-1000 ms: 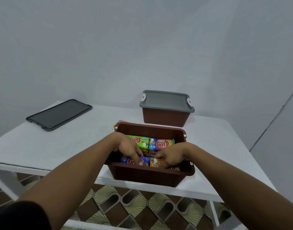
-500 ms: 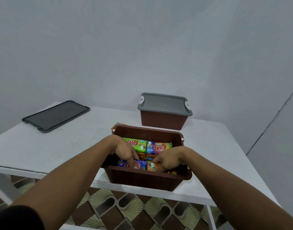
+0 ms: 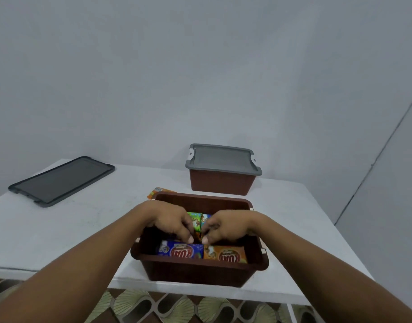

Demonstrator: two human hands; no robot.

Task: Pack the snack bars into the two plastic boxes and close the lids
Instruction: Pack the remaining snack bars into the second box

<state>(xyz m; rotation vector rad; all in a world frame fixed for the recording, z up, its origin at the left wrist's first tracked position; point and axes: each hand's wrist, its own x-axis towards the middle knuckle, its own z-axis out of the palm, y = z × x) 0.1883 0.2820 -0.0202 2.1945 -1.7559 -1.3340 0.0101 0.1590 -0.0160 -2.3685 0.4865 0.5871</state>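
Open brown plastic box (image 3: 195, 272) is seen at the front edge of the white table (image 3: 60, 231), packed with snack bars. A blue-wrapped bar (image 3: 180, 251) and an orange-wrapped bar (image 3: 226, 254) are laid in the near row. Left hand (image 3: 170, 220) and right hand (image 3: 228, 226) are placed inside, fingers curled down at the middle row; whether anything is gripped cannot be told. Second brown box (image 3: 221, 184), lidded grey, is set behind. Loose dark grey lid (image 3: 60, 180) is laid far left.

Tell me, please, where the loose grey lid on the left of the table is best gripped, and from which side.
Probably by the long edge facing the open box, reached from above with the left hand. The grey lid lies flat on the table, so only its raised rim offers a lip to pinch, and that edge is nearest.
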